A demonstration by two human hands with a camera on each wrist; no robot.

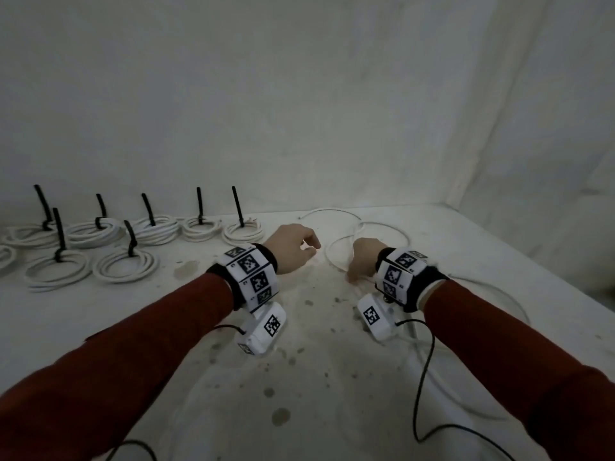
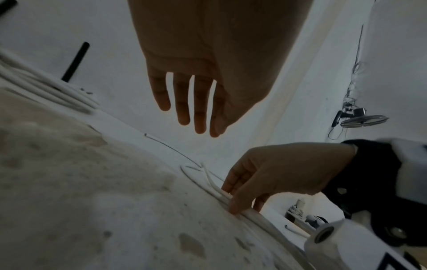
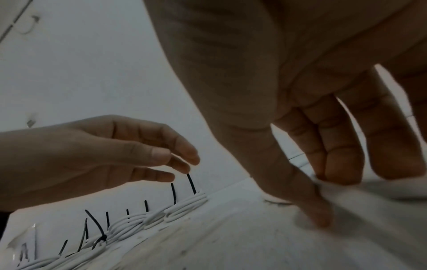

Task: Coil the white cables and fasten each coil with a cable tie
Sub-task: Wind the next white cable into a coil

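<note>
- Progress: seven finished coils [image 1: 126, 266] in view, more may be cut off at the left edge; they sit along the bench's [image 1: 332, 377] far-left side, each cinched with a black cable tie [image 1: 130, 242], tails sticking up.
- Left to do, by my read: at least one loose white cable [image 1: 336, 261] sprawls in open loops toward the far-right part of the bench, one end [image 1: 301, 218] near the back edge.
- More white cable runs along the right side under the right forearm; can't tell if it's the same cable or another.
- No loose cable tie visible near the hands.
- Right hand [image 1: 364, 257]: fingertips [image 2: 234, 209] pressed down on the cable at the near side of its loop, thumb and fingers narrowed round it. Looks like a pinch to start gathering.
- Left hand [image 1: 293, 249]: grip loosely open, fingers relaxed, holding nothing, hovering above the bench just left of the loop, near the right hand but not touching cable.
- Judgement: this is the start of coiling this cable; coiling and tying not yet done for it.
</note>
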